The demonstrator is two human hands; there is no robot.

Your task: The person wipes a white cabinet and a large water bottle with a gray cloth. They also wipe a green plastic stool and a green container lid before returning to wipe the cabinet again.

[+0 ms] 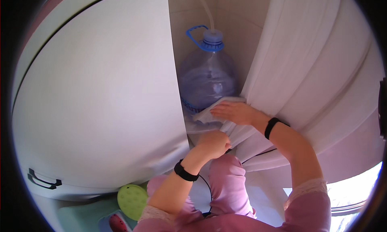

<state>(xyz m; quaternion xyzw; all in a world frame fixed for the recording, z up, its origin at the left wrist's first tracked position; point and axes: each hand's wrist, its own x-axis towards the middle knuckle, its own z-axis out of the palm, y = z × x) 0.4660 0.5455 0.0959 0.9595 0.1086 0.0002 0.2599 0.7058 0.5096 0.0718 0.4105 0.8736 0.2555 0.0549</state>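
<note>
A white curtain [290, 68] hangs down on the right, its lower edge bunched near both hands. My left hand [214, 143] is closed with its fingers curled at the gathered curtain; the fingertips are mostly hidden, so what lies inside them does not show. Flat against a fold of the curtain rests my right hand [234, 112], fingers extended and pointing left. Just beyond the hands stands a large clear plastic water bottle [208, 74] with a blue handle [193, 35] and a pale tube [207, 9] entering its top. The curtain's hem covers part of the bottle's base.
A white cabinet door [102, 89] with a black handle [44, 181] fills the left. Below it lie a green oval item [131, 201] and a pale green tub [78, 217]. Tiled walls [242, 17] stand behind the bottle. Bent knees [228, 180] in pink trousers are underneath the hands.
</note>
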